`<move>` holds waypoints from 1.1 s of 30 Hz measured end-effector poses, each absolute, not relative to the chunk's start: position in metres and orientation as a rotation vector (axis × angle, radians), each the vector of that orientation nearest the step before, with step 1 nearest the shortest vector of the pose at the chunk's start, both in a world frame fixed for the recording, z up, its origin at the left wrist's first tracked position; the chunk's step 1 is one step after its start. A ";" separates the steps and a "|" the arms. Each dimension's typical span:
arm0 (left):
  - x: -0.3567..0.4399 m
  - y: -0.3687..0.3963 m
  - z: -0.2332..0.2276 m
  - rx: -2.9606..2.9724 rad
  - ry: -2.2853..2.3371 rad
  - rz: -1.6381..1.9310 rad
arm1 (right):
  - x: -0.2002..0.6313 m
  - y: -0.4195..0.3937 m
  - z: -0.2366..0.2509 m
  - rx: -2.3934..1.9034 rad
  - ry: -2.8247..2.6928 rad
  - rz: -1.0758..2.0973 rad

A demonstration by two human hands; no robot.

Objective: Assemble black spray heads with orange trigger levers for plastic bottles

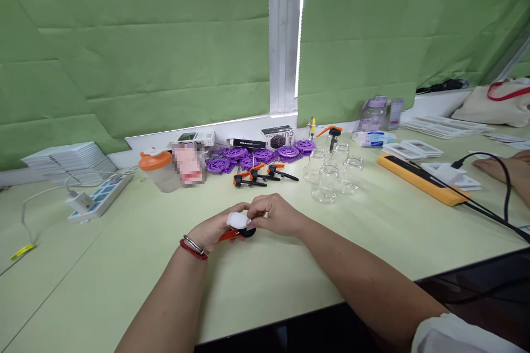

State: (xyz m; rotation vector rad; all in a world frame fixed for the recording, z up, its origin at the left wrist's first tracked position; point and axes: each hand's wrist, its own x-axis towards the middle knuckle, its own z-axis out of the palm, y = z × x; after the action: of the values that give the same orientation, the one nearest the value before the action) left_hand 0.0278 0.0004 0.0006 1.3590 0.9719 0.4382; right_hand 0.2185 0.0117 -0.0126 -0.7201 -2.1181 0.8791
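Note:
My left hand (213, 229), with bracelets at the wrist, is closed around a black and orange lever piece (247, 231). Its orange arm juts out below the fingers. A white oval piece (238, 220) sits over it; whether it is a cap or a wrapping I cannot tell. My right hand (275, 214) is closed, thumb and fingertips pinched at the white piece's right edge. Just beyond my hands lie several similar black and orange lever pieces (265, 174). Clear glass jars (326, 185) stand to the right, and another lever piece (332, 138) rises behind them.
Purple plastic discs (252, 159) are heaped at the back, near small boxes (277, 135). An orange-lidded cup (159, 171) and a power strip (101, 197) stand left. On the right are a yellow power bar (422, 179), cables and another person's hand (494, 168).

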 end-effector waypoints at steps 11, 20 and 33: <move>0.028 0.000 -0.001 1.373 0.951 0.458 | 0.219 0.010 -0.015 -0.767 -2.079 0.933; 0.026 0.001 -0.002 1.369 0.937 0.460 | 0.216 0.008 -0.016 -0.788 -2.052 0.969; 0.025 0.002 -0.005 1.356 0.912 0.476 | 0.215 0.010 -0.021 -0.774 -2.024 1.025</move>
State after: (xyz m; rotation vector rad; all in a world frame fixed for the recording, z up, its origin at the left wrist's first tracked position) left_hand 0.0255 0.0019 -0.0046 1.3564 0.9116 0.4763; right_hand 0.2148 0.0098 -0.0210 -0.7743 -2.0238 1.0247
